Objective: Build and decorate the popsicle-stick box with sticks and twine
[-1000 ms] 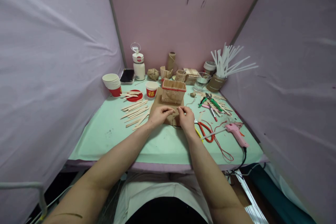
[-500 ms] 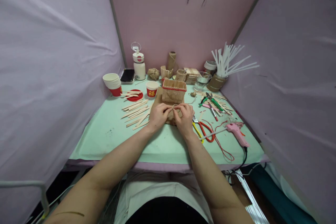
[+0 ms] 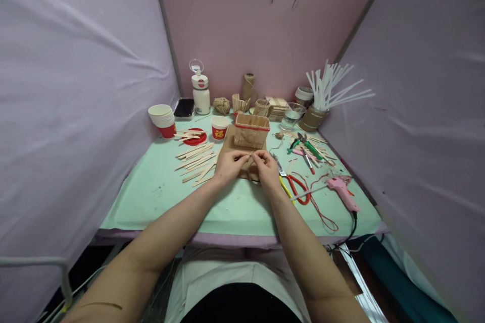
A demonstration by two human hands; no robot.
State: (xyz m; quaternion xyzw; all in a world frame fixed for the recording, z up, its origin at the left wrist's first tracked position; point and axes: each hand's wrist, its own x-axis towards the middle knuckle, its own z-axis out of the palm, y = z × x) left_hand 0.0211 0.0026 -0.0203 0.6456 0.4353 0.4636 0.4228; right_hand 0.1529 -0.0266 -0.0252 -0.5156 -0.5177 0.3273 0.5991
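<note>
My left hand [image 3: 228, 164] and my right hand [image 3: 267, 168] meet over a brown cardboard sheet [image 3: 228, 144] on the mint-green table [image 3: 159, 186]. Both pinch a thin piece of jute twine [image 3: 250, 157] between their fingertips. Just beyond them on the cardboard stands a small basket of wooden sticks with a red rim [image 3: 250, 130]. What else the fingers may hold is too small to make out.
Loose wooden sticks [image 3: 195, 160] lie to the left, with a red lid [image 3: 196, 137] and paper cups [image 3: 162, 120] behind. On the right lie red scissors [image 3: 296, 186], green pliers [image 3: 306, 147] and a pink glue gun [image 3: 341, 193] with its cord. Jars, twine ball and bottle line the back wall.
The hands drew closer together, rose toward the basket, then settled slightly back down; they keep pinching the twine throughout.
</note>
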